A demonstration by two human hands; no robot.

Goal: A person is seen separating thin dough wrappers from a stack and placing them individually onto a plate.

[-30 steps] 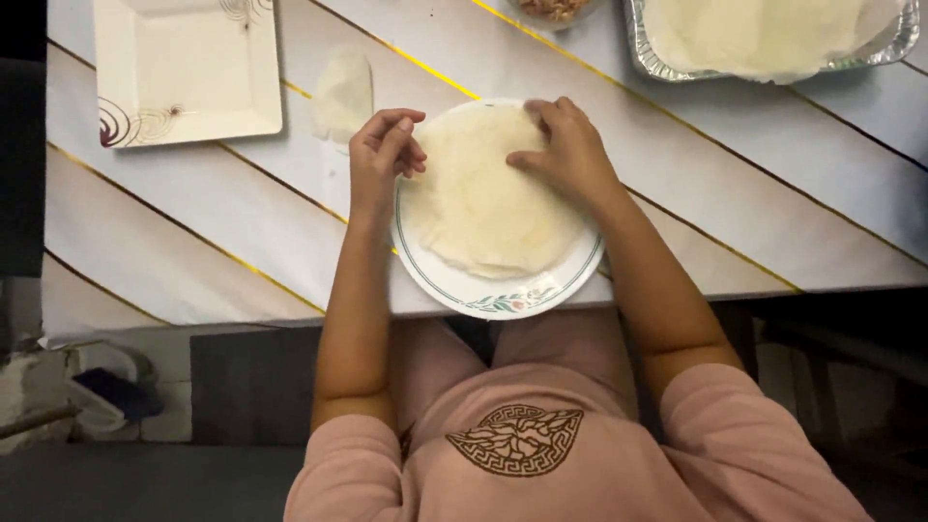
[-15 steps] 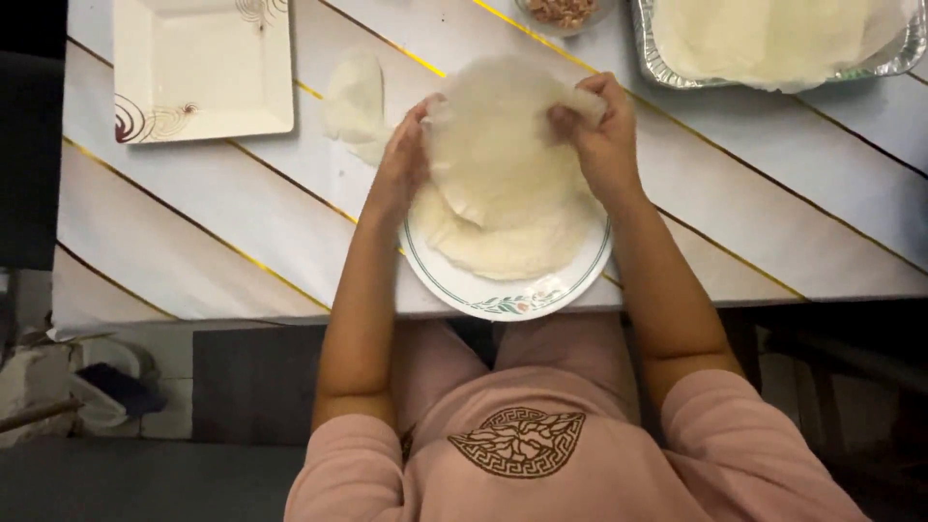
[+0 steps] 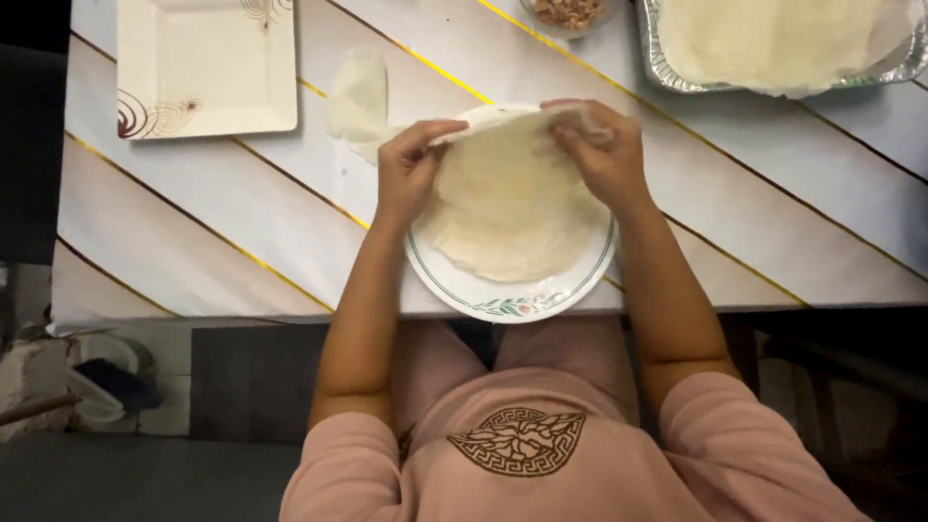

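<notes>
Seated at the near edge of the table (image 3: 242,242), pink top with a brown emblem on the chest. Floor to the left of the seat dim, with indistinct clutter in the near left corner of the view.

Table covered by a pale cloth crossed with diagonal stripes and thin yellow lines.

At the near edge, centre: round white plate (image 3: 512,300) with a green rim line and a small floral motif, overhanging the edge slightly. On the plate: stack of thin, pale round wrappers (image 3: 512,217).

Left hand (image 3: 411,169) pinched on the far left rim of the top wrapper (image 3: 503,121); right hand (image 3: 604,155) pinched on its far right rim. Far edge of that sheet raised off the stack between both hands, near part lying on the stack.

Just beyond the left hand: loose scrap of wrapper (image 3: 360,97) flat on the cloth.

Far left corner: square white paper plate (image 3: 208,63) with brown swirl marks at two corners.

Far edge, centre: small bowl of brown chopped filling (image 3: 568,12), partly cut off.

Far right corner: foil tray (image 3: 667,68) holding more pale sheets.
</notes>
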